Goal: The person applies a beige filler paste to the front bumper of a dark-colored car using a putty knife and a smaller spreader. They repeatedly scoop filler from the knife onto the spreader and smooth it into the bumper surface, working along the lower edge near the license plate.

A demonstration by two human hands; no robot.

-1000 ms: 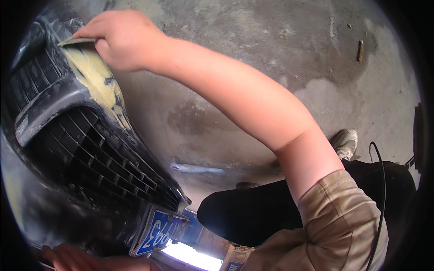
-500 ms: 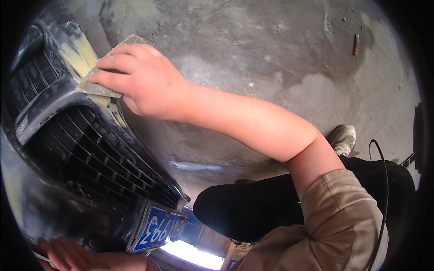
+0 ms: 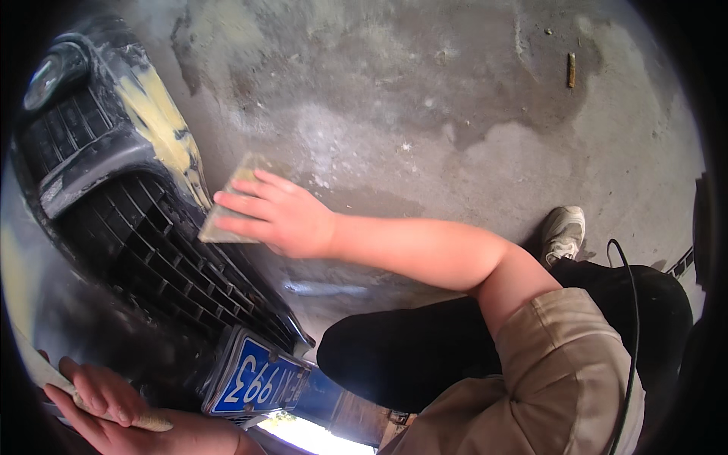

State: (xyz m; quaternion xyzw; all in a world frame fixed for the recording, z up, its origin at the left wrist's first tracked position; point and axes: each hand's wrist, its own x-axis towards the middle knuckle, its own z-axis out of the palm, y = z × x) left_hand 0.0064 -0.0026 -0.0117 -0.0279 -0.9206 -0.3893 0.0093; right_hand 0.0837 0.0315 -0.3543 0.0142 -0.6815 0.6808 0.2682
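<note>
My right hand (image 3: pixel 292 220) grips a flat, translucent filler spreader (image 3: pixel 218 232), fingers spread across its face. The spreader is slightly blurred and overlaps the lower edge of the black car bumper (image 3: pixel 98 171); whether it touches cannot be told. Beyond it, pale yellow filler (image 3: pixel 163 125) lies in streaks along the bumper edge. At the lower left, my left hand (image 3: pixel 106 406) is closed around the light handle of a putty knife (image 3: pixel 155 422). Its pale, wide blade reaches toward the left rim, partly cut off by the picture's edge.
A black slatted grille (image 3: pixel 136 235) and a blue number plate (image 3: pixel 258 379) sit on the bumper. On the stained concrete floor (image 3: pixel 455 98) lies a small brown stick (image 3: pixel 572 70). My shoe (image 3: pixel 565 231) and bent knee (image 3: pixel 364 349) are to the right, beside a black cable (image 3: pixel 633 318).
My right hand and the spreader have come off the filler, moving right and nearer. The filler streak now shows fully. My left hand with the putty knife shows more in view.
</note>
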